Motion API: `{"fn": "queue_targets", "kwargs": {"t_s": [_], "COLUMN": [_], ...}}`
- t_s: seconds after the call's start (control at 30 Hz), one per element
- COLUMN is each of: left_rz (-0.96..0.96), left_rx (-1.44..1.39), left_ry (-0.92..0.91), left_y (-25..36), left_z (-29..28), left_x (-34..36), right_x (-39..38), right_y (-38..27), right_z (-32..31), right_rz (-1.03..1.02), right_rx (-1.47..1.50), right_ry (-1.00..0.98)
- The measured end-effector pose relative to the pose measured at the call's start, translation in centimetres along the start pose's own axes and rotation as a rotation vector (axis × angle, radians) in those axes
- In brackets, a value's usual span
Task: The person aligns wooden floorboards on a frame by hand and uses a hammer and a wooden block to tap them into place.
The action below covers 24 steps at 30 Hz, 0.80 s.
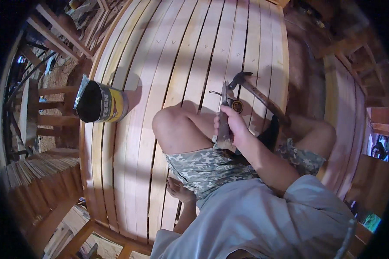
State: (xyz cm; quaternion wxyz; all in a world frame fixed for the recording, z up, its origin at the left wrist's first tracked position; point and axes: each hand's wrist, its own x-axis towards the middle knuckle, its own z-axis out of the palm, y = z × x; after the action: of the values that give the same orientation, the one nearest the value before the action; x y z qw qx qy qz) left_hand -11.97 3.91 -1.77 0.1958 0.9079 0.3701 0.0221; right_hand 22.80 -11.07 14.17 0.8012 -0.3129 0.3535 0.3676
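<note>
My right hand (233, 123) grips a long, dark, worn tool (224, 129), pointed upward over my lap, with a round black-and-gold piece (237, 106) and a small loop beside it. Just right of it a claw hammer (263, 97) lies at a slant, head upward, its lower handle by my leg and a dark object (270, 131); what that object is, I cannot tell. My left hand (179, 192) rests low on the slats beside my shorts, fingers loosely bent and apart, holding nothing visible. I sit cross-legged on the pale slatted wooden platform (142, 181).
A cut-open can (101, 101) with a yellow label and dark inside stands on the slats at left. Stacked thin boards (34, 181) and timber frames (56, 95) lie beyond the left edge. A second slatted wooden surface (345, 125) is at right.
</note>
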Motion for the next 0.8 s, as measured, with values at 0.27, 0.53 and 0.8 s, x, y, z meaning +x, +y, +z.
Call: {"fn": "queue_targets", "kwargs": {"t_s": [0.27,0.53,0.8], "left_rz": [-0.218,0.005,0.048], "left_rx": [-0.408,-0.014,0.110], "left_ry": [0.060,-0.055,0.002], "left_y": [0.3,-0.3,-0.8], "left_z": [1.0,-0.6,-0.7], "left_x": [0.2,0.5,2.1], "right_x": [1.0,0.1,1.6], "right_y": [-1.5,-2.9,-4.3], "right_z": [-2.2,0.5,2.3], "right_rz": [0.128,-0.027,0.097], "right_rx": [0.308,-0.279,-0.025], "right_ry": [-0.179,0.088,0.112]}}
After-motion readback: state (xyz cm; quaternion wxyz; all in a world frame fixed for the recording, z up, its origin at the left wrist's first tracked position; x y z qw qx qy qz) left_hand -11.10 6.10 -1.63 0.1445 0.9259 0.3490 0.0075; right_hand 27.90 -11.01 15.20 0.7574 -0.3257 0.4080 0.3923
